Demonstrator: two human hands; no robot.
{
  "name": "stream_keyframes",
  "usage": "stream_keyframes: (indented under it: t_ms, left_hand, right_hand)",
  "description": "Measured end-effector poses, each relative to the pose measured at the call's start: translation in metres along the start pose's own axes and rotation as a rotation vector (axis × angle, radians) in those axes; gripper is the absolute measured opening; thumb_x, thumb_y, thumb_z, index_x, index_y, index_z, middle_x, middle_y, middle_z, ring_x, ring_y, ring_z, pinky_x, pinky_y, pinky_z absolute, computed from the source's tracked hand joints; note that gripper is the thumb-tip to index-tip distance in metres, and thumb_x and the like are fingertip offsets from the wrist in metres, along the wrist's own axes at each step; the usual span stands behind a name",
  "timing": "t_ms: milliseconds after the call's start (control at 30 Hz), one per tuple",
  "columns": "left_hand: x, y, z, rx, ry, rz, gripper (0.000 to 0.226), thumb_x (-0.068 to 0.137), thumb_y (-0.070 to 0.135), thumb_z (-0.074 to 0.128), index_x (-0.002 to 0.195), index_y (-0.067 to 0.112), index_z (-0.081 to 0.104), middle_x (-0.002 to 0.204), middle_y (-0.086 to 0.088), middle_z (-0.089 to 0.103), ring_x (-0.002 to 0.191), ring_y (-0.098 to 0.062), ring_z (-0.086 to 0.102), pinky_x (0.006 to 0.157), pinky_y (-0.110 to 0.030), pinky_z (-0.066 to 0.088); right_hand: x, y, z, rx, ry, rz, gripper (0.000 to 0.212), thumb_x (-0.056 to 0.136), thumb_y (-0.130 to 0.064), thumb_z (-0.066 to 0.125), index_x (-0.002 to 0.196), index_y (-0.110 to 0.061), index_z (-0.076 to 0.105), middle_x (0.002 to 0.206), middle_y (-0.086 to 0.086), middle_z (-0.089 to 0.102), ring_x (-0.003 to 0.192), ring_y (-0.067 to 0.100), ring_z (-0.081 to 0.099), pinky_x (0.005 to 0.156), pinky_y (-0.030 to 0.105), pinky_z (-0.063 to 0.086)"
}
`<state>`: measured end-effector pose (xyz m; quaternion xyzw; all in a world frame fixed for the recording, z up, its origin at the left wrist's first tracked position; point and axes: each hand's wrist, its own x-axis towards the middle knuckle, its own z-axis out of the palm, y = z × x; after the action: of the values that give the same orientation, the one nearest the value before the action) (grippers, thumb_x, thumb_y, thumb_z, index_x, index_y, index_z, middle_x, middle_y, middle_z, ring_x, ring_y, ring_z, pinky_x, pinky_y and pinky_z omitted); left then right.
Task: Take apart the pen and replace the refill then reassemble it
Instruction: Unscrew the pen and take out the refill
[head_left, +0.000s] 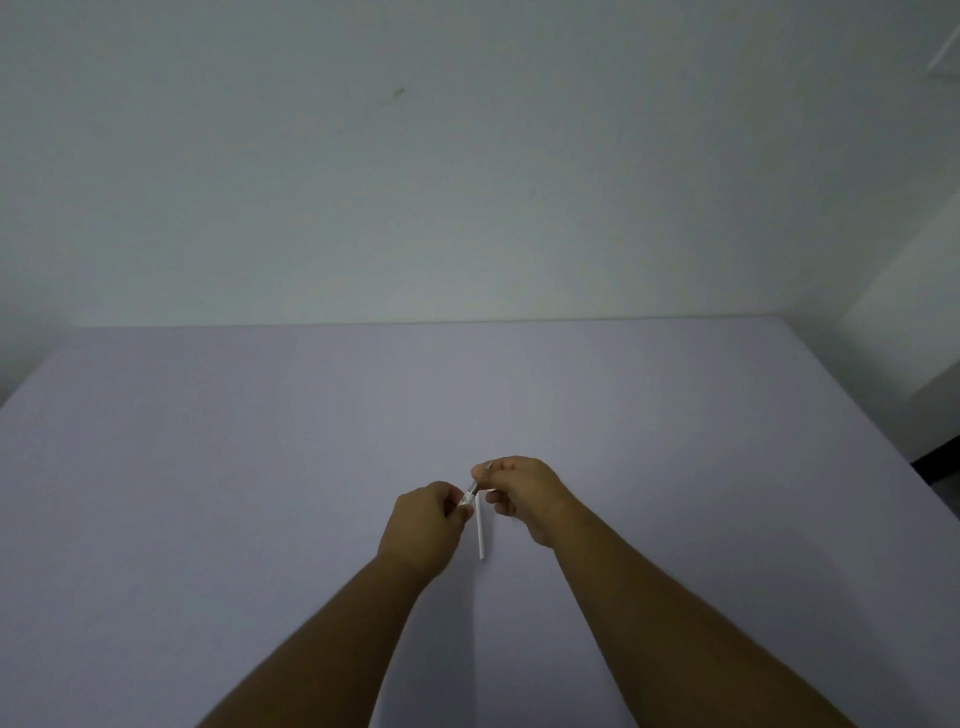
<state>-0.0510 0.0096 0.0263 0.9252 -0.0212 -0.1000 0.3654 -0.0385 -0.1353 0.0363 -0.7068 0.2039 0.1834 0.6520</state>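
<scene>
Both hands meet over the middle of the table. My left hand (427, 525) is closed around a pale pen barrel (466, 500), of which only a short end with a silver ring shows. My right hand (519, 493) pinches the pen's tip section (487, 466) at the barrel's far end. A thin white refill (481, 532) lies on the lavender table (208, 493) just below and between the hands, pointing toward me. Most of the pen is hidden inside my fingers.
The lavender table runs back to a plain pale wall (467, 182). Its right edge (883, 447) drops off to a dark floor and a white cabinet or ledge (914, 312) at the right.
</scene>
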Motion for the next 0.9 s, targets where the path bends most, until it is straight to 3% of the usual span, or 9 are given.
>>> stream_keyframes:
  t_ms: [67,233,267,367,500,567,633,800,900]
  left_hand:
    - [-0.002,0.002,0.0,0.003,0.0,0.004,0.014,0.089,0.024,0.059,0.092,0.013,0.066,0.063,0.008,0.054,0.054,-0.005,0.048,0.051,-0.015,0.036]
    - [-0.005,0.003,-0.001,0.019,0.004,-0.003,0.014,0.09,0.024,0.058,0.094,0.013,0.066,0.067,0.005,0.056,0.056,-0.005,0.048,0.051,-0.014,0.036]
    - [-0.006,0.003,-0.001,0.018,0.005,0.0,0.015,0.09,0.025,0.058,0.094,0.012,0.065,0.069,0.005,0.057,0.056,-0.005,0.049,0.051,-0.014,0.036]
    - [-0.007,0.003,-0.003,0.02,0.006,0.007,0.015,0.09,0.025,0.058,0.095,0.012,0.065,0.071,0.004,0.058,0.058,-0.006,0.05,0.053,-0.014,0.037]
    - [-0.009,0.005,-0.005,0.033,0.015,0.003,0.016,0.09,0.025,0.058,0.096,0.012,0.065,0.073,0.003,0.059,0.061,-0.009,0.051,0.055,-0.017,0.038]
    - [-0.009,0.005,-0.006,0.041,0.02,0.013,0.016,0.09,0.025,0.058,0.096,0.012,0.065,0.074,0.002,0.059,0.063,-0.011,0.053,0.06,-0.019,0.04]
    - [-0.01,0.005,-0.007,0.049,0.02,0.023,0.016,0.09,0.026,0.058,0.096,0.012,0.065,0.074,0.003,0.06,0.063,-0.01,0.053,0.061,-0.02,0.041]
    - [-0.011,0.006,-0.008,0.059,0.02,0.017,0.016,0.09,0.027,0.058,0.094,0.013,0.065,0.07,0.005,0.056,0.058,-0.007,0.05,0.057,-0.018,0.04]
    - [-0.012,0.008,-0.008,0.047,0.015,0.024,0.015,0.09,0.026,0.058,0.093,0.014,0.065,0.069,0.005,0.057,0.06,-0.009,0.052,0.061,-0.021,0.043]
  right_hand:
    - [-0.001,0.001,0.001,-0.05,0.057,0.02,0.019,0.079,-0.03,0.072,0.073,-0.013,0.067,0.073,0.003,0.064,0.066,0.013,0.055,0.065,0.024,0.05]
    - [-0.003,-0.002,0.001,0.047,0.008,0.036,0.011,0.081,-0.004,0.065,0.077,-0.013,0.07,0.079,0.008,0.065,0.069,0.014,0.057,0.07,0.024,0.052]
    - [-0.004,-0.004,0.002,0.056,0.022,0.055,0.005,0.081,-0.009,0.067,0.078,-0.012,0.069,0.08,0.008,0.066,0.07,0.015,0.057,0.073,0.026,0.052]
    - [-0.005,-0.002,0.004,-0.008,0.107,0.092,0.017,0.078,-0.025,0.073,0.074,-0.01,0.068,0.077,0.008,0.065,0.069,0.017,0.056,0.077,0.031,0.053]
    - [-0.006,-0.003,0.005,0.074,0.05,0.058,0.011,0.081,-0.004,0.065,0.075,-0.013,0.07,0.075,0.007,0.065,0.065,0.013,0.056,0.067,0.024,0.052]
    - [-0.009,-0.006,0.007,0.048,0.072,0.075,0.005,0.08,-0.015,0.068,0.079,-0.01,0.069,0.078,0.007,0.065,0.068,0.014,0.056,0.071,0.027,0.053]
    - [-0.009,-0.005,0.008,-0.038,0.105,0.076,0.019,0.078,-0.029,0.072,0.075,-0.011,0.068,0.076,0.006,0.064,0.068,0.015,0.055,0.073,0.03,0.052]
    - [-0.014,-0.007,0.008,0.05,0.05,0.018,0.009,0.083,-0.005,0.062,0.086,-0.01,0.069,0.084,0.01,0.065,0.072,0.015,0.056,0.076,0.027,0.052]
    - [-0.017,-0.007,0.008,-0.032,0.082,0.014,0.015,0.082,-0.023,0.068,0.085,-0.008,0.067,0.085,0.009,0.064,0.071,0.016,0.054,0.075,0.03,0.05]
